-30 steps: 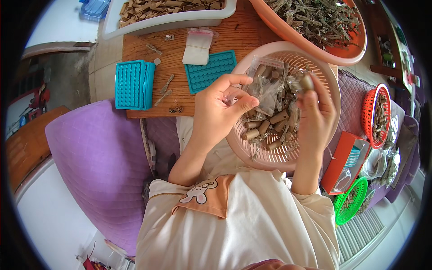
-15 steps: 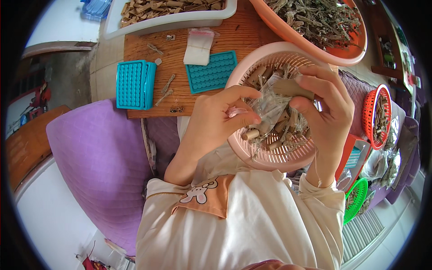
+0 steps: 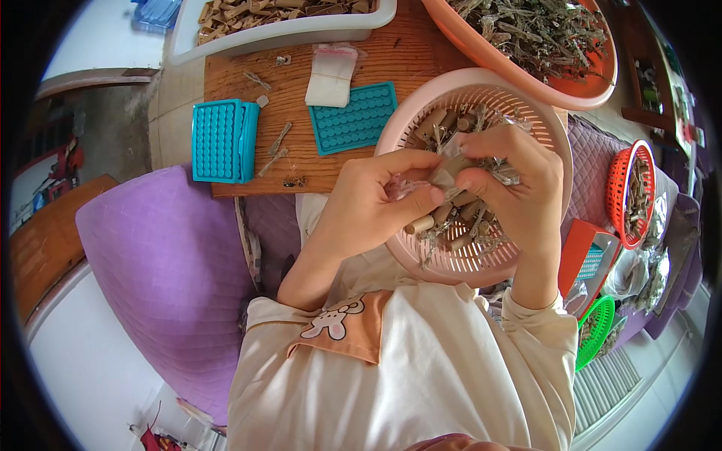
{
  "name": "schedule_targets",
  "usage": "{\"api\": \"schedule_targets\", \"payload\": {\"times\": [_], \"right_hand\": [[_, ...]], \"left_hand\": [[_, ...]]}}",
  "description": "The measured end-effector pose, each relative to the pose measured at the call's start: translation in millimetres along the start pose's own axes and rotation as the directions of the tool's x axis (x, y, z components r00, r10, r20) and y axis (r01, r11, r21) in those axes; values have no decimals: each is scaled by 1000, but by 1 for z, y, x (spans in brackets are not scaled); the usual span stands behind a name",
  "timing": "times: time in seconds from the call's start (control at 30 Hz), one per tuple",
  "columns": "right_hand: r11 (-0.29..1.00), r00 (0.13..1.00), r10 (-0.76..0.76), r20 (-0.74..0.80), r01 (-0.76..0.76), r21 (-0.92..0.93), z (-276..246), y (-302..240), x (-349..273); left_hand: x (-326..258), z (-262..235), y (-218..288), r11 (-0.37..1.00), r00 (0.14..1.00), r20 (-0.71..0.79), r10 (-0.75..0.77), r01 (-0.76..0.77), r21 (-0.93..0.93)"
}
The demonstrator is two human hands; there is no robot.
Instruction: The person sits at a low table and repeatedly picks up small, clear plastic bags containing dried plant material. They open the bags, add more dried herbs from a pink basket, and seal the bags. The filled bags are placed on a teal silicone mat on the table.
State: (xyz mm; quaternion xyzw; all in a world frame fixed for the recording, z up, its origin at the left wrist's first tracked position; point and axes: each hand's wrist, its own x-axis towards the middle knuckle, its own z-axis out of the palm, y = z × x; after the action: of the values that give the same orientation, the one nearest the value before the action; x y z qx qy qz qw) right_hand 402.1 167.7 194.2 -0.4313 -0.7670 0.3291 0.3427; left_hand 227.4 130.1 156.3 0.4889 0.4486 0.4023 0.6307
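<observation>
Over a pink slotted basket [image 3: 489,80], my left hand [image 3: 365,199] pinches a small clear plastic bag [image 3: 441,177] between thumb and fingers. My right hand [image 3: 519,177] is closed on a short brown cylinder [image 3: 454,166], whose near end is at the bag's mouth. It is partly covered by the plastic and my fingers, so I cannot tell how deep it sits. Below both hands, the basket holds more brown cylinders [image 3: 419,225] and dry twig-like bundles in clear wrapping [image 3: 500,240].
On the wooden table [image 3: 293,79] are a stack of clear bags [image 3: 331,75], a flat teal tray [image 3: 353,116] and stacked teal trays [image 3: 218,143]. Behind stand a white bin [image 3: 301,32] of brown pieces and an orange basin [image 3: 602,94] of wrapped bundles. A red basket [image 3: 618,188] is at right.
My right hand has moved left and inward, bringing the brown cylinder against the bag. My left hand stays nearly in place, still holding the bag.
</observation>
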Motion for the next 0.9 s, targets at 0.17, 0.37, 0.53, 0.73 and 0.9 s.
{"api": "schedule_targets", "payload": {"times": [0.17,0.37,0.53,0.73,0.9], "right_hand": [[991,989,-136,64,134,29,4,13,-3],[981,975,-160,-151,174,82,3,10,-5],[972,956,-54,-287,116,205,7,-7,-11],[981,930,-193,-313,182,-65,3,-7,-3],[958,979,-120,-166,70,-279,-1,-11,-5]], "left_hand": [[6,0,-5,981,997,-36,-71,64,-181],[5,-1,-10,972,993,-44,-113,102,-210],[4,1,-10,985,996,-19,-86,82,-153],[1,2,-2,977,993,22,-119,121,-173],[0,-1,-3,988,998,6,-62,62,-143]]}}
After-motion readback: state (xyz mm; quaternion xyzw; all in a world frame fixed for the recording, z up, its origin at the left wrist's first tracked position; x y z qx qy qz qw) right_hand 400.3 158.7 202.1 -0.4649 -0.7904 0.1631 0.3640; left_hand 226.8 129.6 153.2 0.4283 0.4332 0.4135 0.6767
